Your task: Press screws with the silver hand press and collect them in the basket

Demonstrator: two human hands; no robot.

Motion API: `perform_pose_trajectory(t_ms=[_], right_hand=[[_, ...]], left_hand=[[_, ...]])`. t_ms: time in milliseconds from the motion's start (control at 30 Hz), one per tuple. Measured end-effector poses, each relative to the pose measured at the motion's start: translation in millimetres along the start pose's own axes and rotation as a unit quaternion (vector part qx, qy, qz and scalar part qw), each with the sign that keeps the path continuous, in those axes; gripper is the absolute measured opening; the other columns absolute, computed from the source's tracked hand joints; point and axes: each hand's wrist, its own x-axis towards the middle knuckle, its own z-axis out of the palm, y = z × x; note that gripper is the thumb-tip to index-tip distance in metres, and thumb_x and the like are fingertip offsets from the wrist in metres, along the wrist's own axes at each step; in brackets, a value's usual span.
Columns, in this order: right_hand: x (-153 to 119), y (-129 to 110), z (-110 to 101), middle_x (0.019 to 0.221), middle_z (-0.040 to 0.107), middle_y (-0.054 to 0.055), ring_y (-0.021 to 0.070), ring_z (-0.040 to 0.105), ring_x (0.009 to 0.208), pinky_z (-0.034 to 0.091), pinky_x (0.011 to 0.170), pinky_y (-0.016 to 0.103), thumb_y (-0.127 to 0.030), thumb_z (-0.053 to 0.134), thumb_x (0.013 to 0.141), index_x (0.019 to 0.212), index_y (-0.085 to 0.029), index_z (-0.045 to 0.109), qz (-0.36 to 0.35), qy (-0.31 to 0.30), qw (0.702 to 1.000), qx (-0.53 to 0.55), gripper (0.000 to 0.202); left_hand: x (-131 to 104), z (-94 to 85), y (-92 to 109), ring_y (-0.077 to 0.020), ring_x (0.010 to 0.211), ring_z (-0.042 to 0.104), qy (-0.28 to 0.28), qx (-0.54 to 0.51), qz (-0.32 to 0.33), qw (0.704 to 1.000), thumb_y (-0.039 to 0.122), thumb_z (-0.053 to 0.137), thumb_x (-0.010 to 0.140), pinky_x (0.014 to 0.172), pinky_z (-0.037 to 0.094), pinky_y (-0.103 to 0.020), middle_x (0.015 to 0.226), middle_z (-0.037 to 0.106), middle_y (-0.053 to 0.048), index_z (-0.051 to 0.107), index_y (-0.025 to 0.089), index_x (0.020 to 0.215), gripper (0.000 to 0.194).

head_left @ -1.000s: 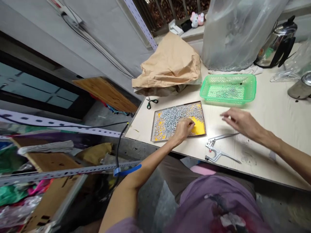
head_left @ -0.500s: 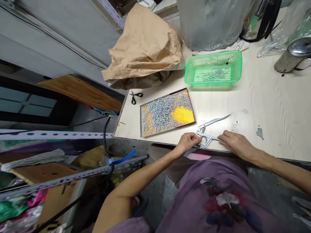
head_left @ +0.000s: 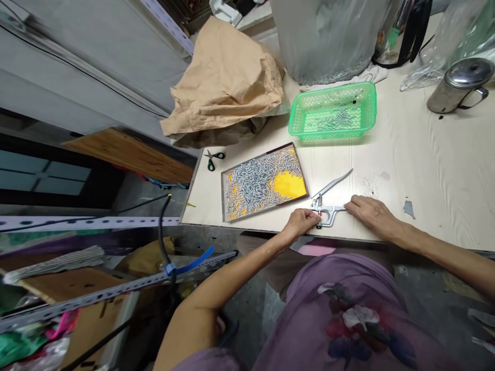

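Silver spring-loaded hand pliers (head_left: pixel 330 209) lie at the front edge of the table, their two handles spread apart. My right hand (head_left: pixel 373 215) has its fingers closed on the end of the lower handle. At the jaw end, my left hand (head_left: pixel 303 221) pinches with thumb and fingertips beside a small red part of the pliers. Whatever sits in that pinch is too small to make out. Just behind the left hand stands a shallow tray (head_left: pixel 265 208) with a yellow bottom, covered in many small silver metal pins (head_left: pixel 253 180).
A green plastic basket (head_left: pixel 332 135) with some more metal pins stands further back. Small scissors (head_left: pixel 212 158) lie left of the tray. Behind are a crumpled brown paper bag (head_left: pixel 228 77), a kettle (head_left: pixel 402 36) and a metal jug (head_left: pixel 456 85).
The pliers have turned a little, and their free upper handle now points more steeply away from me. Both hands stay at the same parts of the tool. The view has shifted slightly.
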Motion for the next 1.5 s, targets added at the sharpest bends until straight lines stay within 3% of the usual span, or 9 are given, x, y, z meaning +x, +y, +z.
perform_pose_trajectory(t_ms=[200,367,533,733,933,1033,1200,1333,1500], right_hand=[[4,12,-5,0.101,0.062,0.012,0.0222,0.054,0.087,0.042,0.071,0.033,-0.031,0.046,0.095,0.097,-0.019,0.062,-0.005,-0.012,0.999,0.029,0.02],[20,40,-2,0.148,0.038,0.022,0.041,0.032,0.135,0.036,0.101,0.054,-0.065,0.064,0.074,0.14,-0.016,0.042,-0.006,-0.026,1.0,0.005,0.085],[35,51,-3,0.143,0.045,0.023,0.0407,0.035,0.133,0.029,0.107,0.055,-0.065,0.072,0.064,0.144,-0.012,0.037,-0.01,-0.077,0.997,-0.016,0.101],[43,46,-11,0.122,0.057,0.02,0.0364,0.05,0.112,0.036,0.098,0.05,-0.059,0.074,0.064,0.132,-0.01,0.049,-0.005,-0.089,0.996,-0.023,0.088],[40,44,-12,0.107,0.06,0.015,0.0303,0.052,0.096,0.04,0.083,0.042,-0.051,0.069,0.075,0.109,-0.015,0.061,-0.024,-0.073,0.997,-0.016,0.049],[36,42,-11,0.102,0.061,0.013,0.0279,0.051,0.093,0.04,0.078,0.039,-0.044,0.066,0.081,0.1,-0.017,0.062,-0.024,-0.06,0.998,-0.003,0.034],[33,37,-11,0.101,0.061,0.013,0.0271,0.051,0.091,0.04,0.073,0.037,-0.038,0.068,0.082,0.099,-0.017,0.062,-0.01,-0.057,0.998,-0.004,0.028],[34,32,-11,0.102,0.06,0.015,0.0281,0.051,0.093,0.041,0.075,0.038,-0.036,0.074,0.077,0.102,-0.012,0.062,0.005,-0.075,0.997,-0.016,0.037],[29,34,-13,0.111,0.058,0.017,0.0294,0.051,0.098,0.044,0.081,0.039,-0.037,0.079,0.07,0.115,-0.009,0.057,0.014,-0.088,0.996,0.003,0.058]], left_hand=[[-2,-4.1,6,-0.0026,0.033,0.037,-0.044,0.004,-0.022,0.999,0.021,0.064,0.08,0.038,0.023,-0.017,0.047,0.05,0.008,0.056,0.014,0.065,0.018],[-7,-3.3,12,-0.0022,0.032,0.037,-0.043,0.003,-0.04,0.998,0.019,0.064,0.082,0.036,0.02,-0.017,0.047,0.05,0.008,0.053,0.014,0.064,0.021],[-10,-2.1,15,-0.0018,0.031,0.036,-0.039,-0.005,-0.05,0.998,0.017,0.064,0.082,0.035,0.019,-0.016,0.046,0.049,0.009,0.055,0.014,0.066,0.019],[-10,0.1,14,-0.002,0.031,0.037,-0.027,-0.002,-0.062,0.998,0.018,0.063,0.083,0.035,0.02,-0.016,0.047,0.05,0.008,0.055,0.013,0.066,0.019],[-10,-0.5,7,-0.0032,0.034,0.036,-0.025,0.014,-0.046,0.999,0.023,0.061,0.086,0.039,0.023,-0.018,0.051,0.051,0.007,0.056,0.014,0.068,0.02],[-14,-3.9,1,-0.0069,0.043,0.045,0.022,0.099,0.027,0.994,0.029,0.057,0.089,0.046,0.032,-0.02,0.055,0.053,0.004,0.058,0.015,0.069,0.024],[-16,5.0,6,-0.0189,0.088,0.061,0.154,0.297,0.284,0.899,0.029,0.061,0.088,0.076,0.047,-0.028,0.092,0.066,-0.005,0.066,0.018,0.097,0.015],[3,25.2,27,-0.0267,0.11,0.054,0.118,0.402,0.398,0.816,0.032,0.069,0.084,0.09,0.048,-0.038,0.123,0.061,-0.012,0.055,0.015,0.121,0.044],[26,31.6,42,-0.0276,0.113,0.052,0.068,0.465,0.432,0.77,0.03,0.067,0.085,0.094,0.047,-0.041,0.13,0.054,-0.015,0.042,0.013,0.131,0.055]])
